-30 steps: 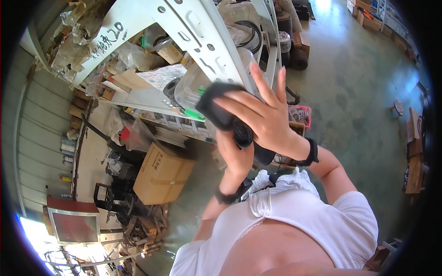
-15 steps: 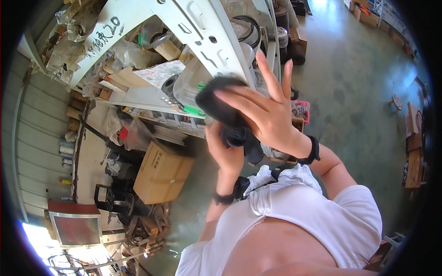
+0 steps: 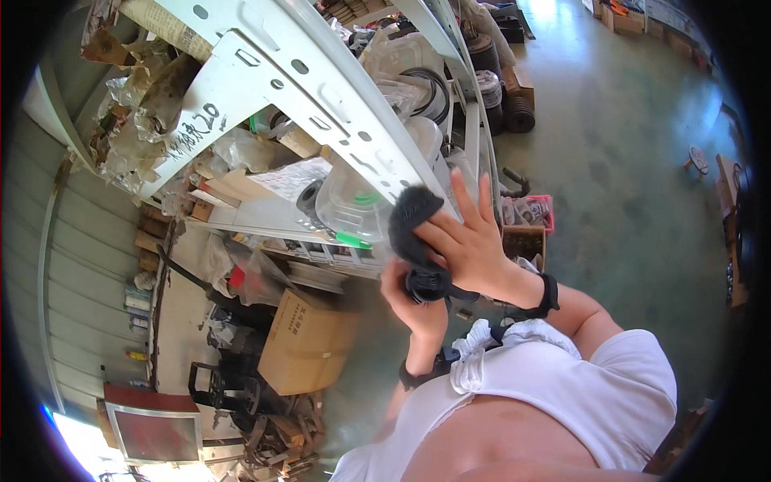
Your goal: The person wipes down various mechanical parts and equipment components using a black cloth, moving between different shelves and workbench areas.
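A black tool-like thing with a round dark lens-like end [image 3: 427, 285] is in my left hand [image 3: 419, 317], its fingers wrapped round it from below. Its exact kind I cannot make out. Above that end sits a dark grey, soft-looking fuzzy piece [image 3: 409, 221], curved like a pad or folded cloth. The index and middle fingers of my right hand [image 3: 482, 253] lie on this piece, with the thumb close under them. The other two fingers of that hand stick out, spread apart. Whether the fuzzy piece is joined to the black thing is hidden. Both wrists wear black bands.
White metal shelving [image 3: 321, 120] rises just beyond my hands, loaded with clear plastic boxes [image 3: 353, 201] and bagged parts. Below, on the left, stands a cardboard carton [image 3: 309, 345]. A pink crate [image 3: 526, 210] stands on the green floor [image 3: 618, 201] to the right.
Both hands and the black thing sit lower and slightly further right in the picture, as the whole view has shifted. The fuzzy piece is turned more upright under my right fingers.
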Demonstrator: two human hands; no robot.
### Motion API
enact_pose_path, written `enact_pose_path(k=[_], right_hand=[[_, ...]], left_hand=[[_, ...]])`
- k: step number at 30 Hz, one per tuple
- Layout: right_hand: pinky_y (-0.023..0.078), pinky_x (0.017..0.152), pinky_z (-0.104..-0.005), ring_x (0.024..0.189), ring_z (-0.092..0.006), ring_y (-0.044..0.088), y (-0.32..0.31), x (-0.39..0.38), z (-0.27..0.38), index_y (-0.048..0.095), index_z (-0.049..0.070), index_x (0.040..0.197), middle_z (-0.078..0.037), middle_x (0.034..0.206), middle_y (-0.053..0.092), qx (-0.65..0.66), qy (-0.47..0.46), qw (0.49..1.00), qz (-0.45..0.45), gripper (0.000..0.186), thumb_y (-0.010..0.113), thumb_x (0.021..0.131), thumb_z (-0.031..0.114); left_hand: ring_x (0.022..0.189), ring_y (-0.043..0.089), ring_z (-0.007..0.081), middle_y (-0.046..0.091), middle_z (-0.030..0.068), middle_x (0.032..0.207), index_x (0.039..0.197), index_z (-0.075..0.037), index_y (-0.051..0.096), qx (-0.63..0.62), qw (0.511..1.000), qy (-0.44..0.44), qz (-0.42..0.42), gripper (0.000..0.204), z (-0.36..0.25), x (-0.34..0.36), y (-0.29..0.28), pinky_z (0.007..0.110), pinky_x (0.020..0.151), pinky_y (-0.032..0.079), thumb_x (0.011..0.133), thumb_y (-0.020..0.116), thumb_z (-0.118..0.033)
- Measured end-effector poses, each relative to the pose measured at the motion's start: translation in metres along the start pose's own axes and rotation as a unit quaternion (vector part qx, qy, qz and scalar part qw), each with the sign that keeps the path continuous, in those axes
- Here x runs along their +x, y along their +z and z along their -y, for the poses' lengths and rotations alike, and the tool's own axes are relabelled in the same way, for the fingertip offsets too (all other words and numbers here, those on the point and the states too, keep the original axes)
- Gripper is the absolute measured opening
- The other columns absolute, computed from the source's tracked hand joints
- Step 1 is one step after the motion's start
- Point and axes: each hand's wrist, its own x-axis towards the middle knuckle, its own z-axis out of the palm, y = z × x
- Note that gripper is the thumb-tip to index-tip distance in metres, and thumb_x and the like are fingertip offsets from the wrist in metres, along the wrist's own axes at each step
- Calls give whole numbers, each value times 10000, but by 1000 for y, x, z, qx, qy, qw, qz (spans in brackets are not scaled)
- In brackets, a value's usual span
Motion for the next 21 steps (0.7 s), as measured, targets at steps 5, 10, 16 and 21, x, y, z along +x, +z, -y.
enact_pose_path(k=[5, 10, 16, 21], right_hand=[[19, 1031, -547, 1294, -355, 211, -23, 78, 11, 498, 142, 1213, -44, 1207, 510, 45, -12, 999, -27, 457, 538, 764, 221], [-9, 1035, -530, 1310, -325, 184, -28, 103, 25, 476, 171, 1243, -5, 1267, 470, 22, -19, 999, -38, 487, 537, 761, 205], [22, 1019, -574, 1284, -324, 249, -20, 38, 10, 547, 178, 1159, 9, 1183, 520, -5, 34, 999, 26, 401, 546, 763, 246], [25, 1038, -544, 1294, -281, 244, -14, -11, 2, 489, 209, 1220, 22, 1199, 500, -20, 54, 993, 100, 453, 513, 768, 220]], left_hand=[[912, 497, 234, 488, 122, 1023, 1203, 9, 327, 39, 993, 99, -57, 584, -32, 55, 17, 326, 847, 379, 708, 634, 42], [925, 478, 284, 473, 156, 1021, 1142, -1, 380, -43, 997, 63, 11, 455, -25, 55, 13, 360, 828, 365, 754, 614, -35], [871, 490, 351, 476, 177, 971, 1070, -20, 439, 113, 983, 113, 86, 458, -5, 14, 13, 405, 779, 405, 657, 619, 64], [797, 517, 365, 498, 181, 932, 990, -2, 474, 148, 976, 73, 141, 380, 4, -7, 1, 402, 685, 444, 641, 606, 68]])
